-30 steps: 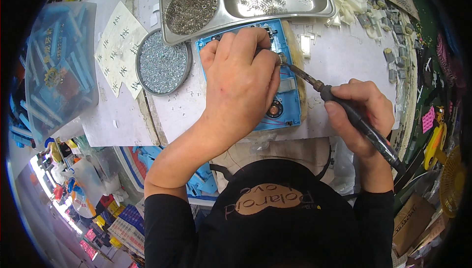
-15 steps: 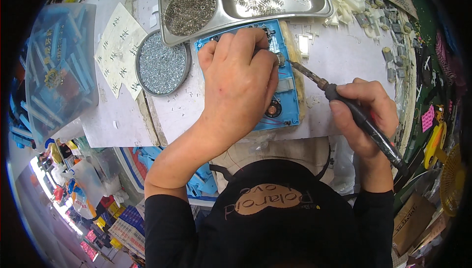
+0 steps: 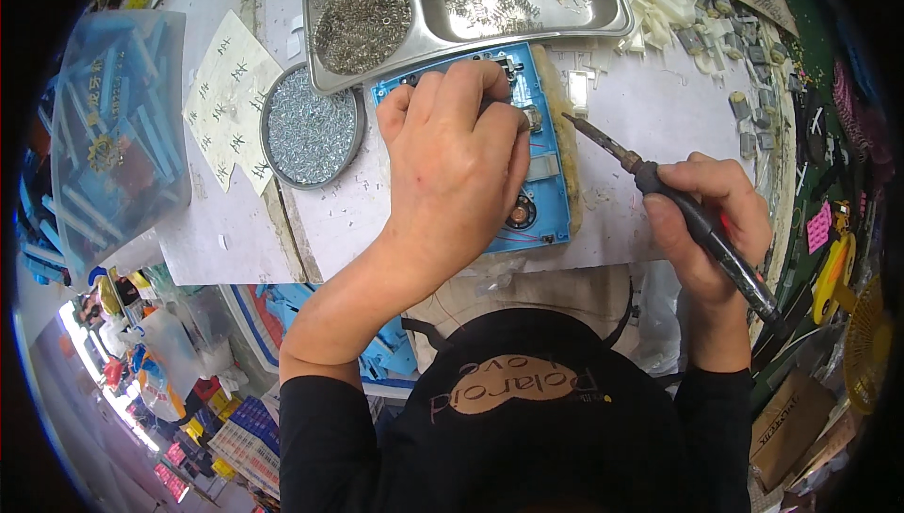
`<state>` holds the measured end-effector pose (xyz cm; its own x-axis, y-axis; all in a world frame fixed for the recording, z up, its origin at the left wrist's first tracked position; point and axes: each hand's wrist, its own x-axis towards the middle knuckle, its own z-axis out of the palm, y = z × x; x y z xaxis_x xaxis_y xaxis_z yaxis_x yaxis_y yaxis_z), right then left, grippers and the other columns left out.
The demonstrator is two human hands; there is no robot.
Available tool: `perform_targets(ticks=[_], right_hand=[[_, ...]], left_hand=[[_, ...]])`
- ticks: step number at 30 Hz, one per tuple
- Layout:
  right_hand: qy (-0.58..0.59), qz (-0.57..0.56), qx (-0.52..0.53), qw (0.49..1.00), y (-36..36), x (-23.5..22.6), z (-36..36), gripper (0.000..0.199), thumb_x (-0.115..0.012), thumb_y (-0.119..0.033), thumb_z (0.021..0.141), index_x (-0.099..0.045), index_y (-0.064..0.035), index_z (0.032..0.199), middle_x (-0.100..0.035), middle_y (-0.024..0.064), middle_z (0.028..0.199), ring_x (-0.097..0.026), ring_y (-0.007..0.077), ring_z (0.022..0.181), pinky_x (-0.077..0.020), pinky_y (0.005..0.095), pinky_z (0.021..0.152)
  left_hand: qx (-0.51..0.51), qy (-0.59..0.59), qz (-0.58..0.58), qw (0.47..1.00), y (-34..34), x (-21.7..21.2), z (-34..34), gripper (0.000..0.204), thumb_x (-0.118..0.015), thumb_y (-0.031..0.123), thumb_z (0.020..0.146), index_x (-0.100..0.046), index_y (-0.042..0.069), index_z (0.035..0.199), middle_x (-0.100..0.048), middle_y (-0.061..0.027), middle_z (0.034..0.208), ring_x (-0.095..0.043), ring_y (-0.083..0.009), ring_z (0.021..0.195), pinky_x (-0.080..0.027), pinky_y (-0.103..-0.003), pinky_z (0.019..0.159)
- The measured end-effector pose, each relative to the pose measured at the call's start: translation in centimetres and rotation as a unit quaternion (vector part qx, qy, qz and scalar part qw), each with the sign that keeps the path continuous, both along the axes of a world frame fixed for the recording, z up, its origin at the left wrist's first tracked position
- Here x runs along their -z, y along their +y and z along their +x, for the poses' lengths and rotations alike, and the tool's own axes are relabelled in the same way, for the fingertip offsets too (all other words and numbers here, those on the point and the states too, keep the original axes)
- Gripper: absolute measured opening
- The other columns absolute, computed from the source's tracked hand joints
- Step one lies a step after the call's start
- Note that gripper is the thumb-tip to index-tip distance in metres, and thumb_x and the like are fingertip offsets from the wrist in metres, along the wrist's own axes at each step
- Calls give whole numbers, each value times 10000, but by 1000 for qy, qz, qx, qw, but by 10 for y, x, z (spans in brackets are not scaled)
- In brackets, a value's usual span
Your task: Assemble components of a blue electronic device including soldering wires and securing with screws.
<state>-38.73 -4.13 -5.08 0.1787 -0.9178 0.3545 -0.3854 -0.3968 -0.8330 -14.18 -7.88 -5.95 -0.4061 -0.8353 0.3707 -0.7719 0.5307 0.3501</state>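
My left hand (image 3: 447,169) lies over a blue plastic casing (image 3: 556,219), its fingers bent down into the upper part and pressed together. Whatever they pinch is hidden beneath them. Past the edge of that hand, a small round speaker-like part (image 3: 520,213), a grey block (image 3: 542,168) and thin wires show inside the casing. In my right hand (image 3: 716,221) is a soldering iron (image 3: 702,227) with a black handle. Its thin metal tip points up and left, just off the casing's right edge and apart from it.
Behind the casing stands a metal compartment tray (image 3: 617,19) of small springs. Left of it are a round dish (image 3: 356,151) of small screws, marked paper sheets (image 3: 226,104) and a bag (image 3: 122,136) of blue strips. White and grey parts (image 3: 692,38) lie at the far right.
The soldering iron's tip has drawn back to the right from the casing's inner parts. My right hand has shifted slightly right with it. My left hand stays nearly in place.
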Motion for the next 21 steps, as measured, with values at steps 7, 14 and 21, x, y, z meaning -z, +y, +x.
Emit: perform_targets(ticks=[7, 14, 21], right_hand=[[31, -7, -16, 999, -2, -8, -3, 276, -851, -91, 778, -672, -32, 980, -678, 68, 716, -573, 138, 523, -418, 256, 494], [33, -37, -18, 999, -4, -3, -4, 284, -852, -105, 783, -666, -32, 986, -674, 79, 711, -578, 154, 511, -423, 266, 473], [18, -31, -19, 999, -9, 1, 1, 278, -847, -120, 801, -668, -35, 997, -696, 92, 746, -622, 165, 550, -457, 259, 499]], left_hand=[[-6, -15, 20, 1000, 0, -6, 1, 198, -798, 64, 703, -708, 88, 878, -608, -52, 1042, -588, -237, 1003, -361, -401, 902], [10, 15, 21, 1000, 1, -4, 6, 214, -796, 41, 718, -726, 83, 916, -633, -50, 985, -610, -227, 939, -386, -364, 866], [24, 31, -57, 998, -7, 8, 7, 185, -775, 79, 745, -726, 127, 918, -637, 16, 896, -591, -183, 786, -384, -358, 793]])
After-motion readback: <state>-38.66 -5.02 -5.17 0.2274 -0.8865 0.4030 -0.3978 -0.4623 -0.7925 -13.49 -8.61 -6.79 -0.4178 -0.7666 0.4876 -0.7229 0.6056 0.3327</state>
